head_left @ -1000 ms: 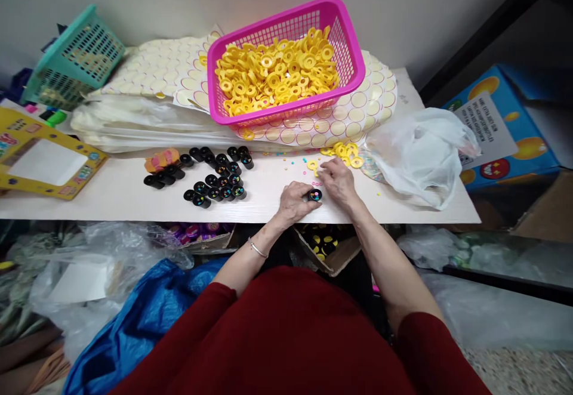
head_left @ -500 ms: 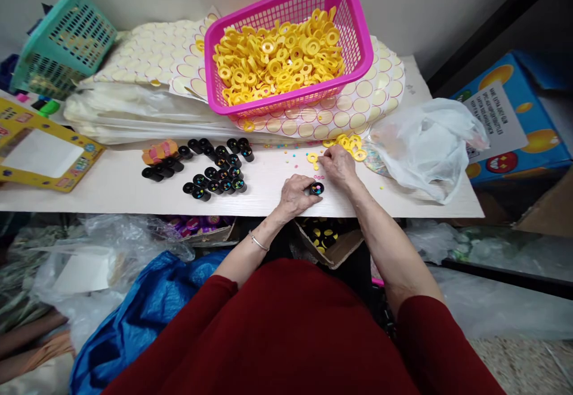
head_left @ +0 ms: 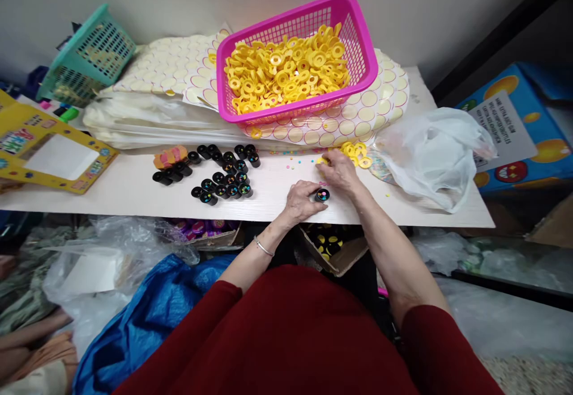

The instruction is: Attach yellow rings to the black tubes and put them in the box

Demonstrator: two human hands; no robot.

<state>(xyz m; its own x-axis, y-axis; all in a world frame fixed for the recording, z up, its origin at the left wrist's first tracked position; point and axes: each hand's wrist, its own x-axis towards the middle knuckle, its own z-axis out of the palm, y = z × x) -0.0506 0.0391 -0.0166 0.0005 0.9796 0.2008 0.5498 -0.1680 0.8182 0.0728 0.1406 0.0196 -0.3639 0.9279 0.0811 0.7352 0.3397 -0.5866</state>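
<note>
My left hand (head_left: 304,202) is wrapped around a short black cup (head_left: 322,195) standing near the table's front edge. Small coloured beads, pink among them, show inside its open top. Just behind the cup, my right hand (head_left: 339,171) has its fingers bent together at a yellow ring with a tab (head_left: 321,160), which they partly cover. Several more yellow rings (head_left: 357,154) lie in a loose pile beyond that hand. To the left stands a group of black cups (head_left: 233,191), many with coloured beads inside.
A pink basket (head_left: 373,70) full of yellow rings rests on circle-patterned sheets (head_left: 385,96). A white plastic bag (head_left: 434,153) lies at right beside a blue carton (head_left: 505,138). At left are a yellow box (head_left: 89,180) and a teal basket (head_left: 96,43). Loose beads (head_left: 290,159) dot the table.
The whole view has shifted slightly, so things appear lower and further right. My right fingers have closed in over the yellow ring. My left hand still holds the black cup.
</note>
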